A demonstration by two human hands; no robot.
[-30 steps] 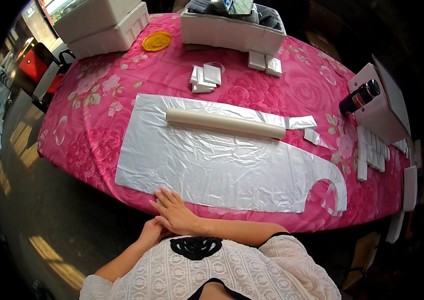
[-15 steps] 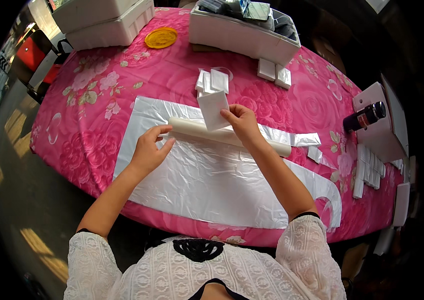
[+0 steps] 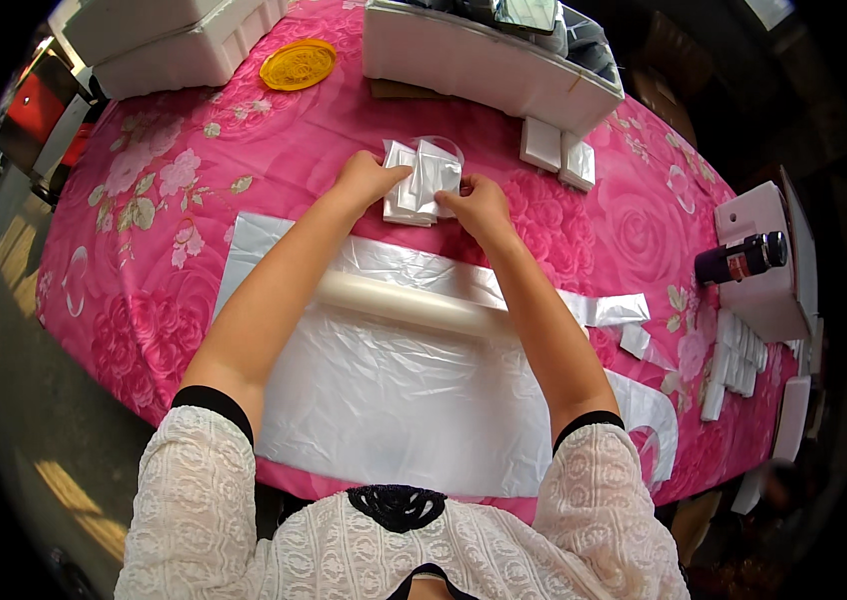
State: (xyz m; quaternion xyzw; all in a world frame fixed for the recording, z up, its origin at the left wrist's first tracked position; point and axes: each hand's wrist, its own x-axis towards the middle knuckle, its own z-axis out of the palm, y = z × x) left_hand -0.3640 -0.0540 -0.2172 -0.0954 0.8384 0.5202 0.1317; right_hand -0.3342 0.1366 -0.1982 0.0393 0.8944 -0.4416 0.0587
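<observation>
A small pile of flat white plastic-wrapped packets (image 3: pixel 414 190) lies on the pink cloth beyond the film. My left hand (image 3: pixel 369 182) has its thumb on the pile's left side. On the right side, my right hand (image 3: pixel 481 207) presses its thumb to the packets, the fingers curled behind. Below the arms a sheet of shiny white plastic film (image 3: pixel 394 400) is spread out. A long pale roll (image 3: pixel 414 303) lies across it, partly covered by my right forearm.
A white foam box (image 3: pixel 484 65) full of dark items stands at the back, with two white packs (image 3: pixel 541 144) before it. Foam boxes (image 3: pixel 179 55) and a yellow lid (image 3: pixel 298 64) are at the back left. A dark bottle (image 3: pixel 741 258) and stacked white packets (image 3: pixel 734 360) sit at the right.
Both hands have reached forward from the roll to the packet pile. The single packet my right hand held up over the roll is now down with the pile. My view has shifted slightly.
</observation>
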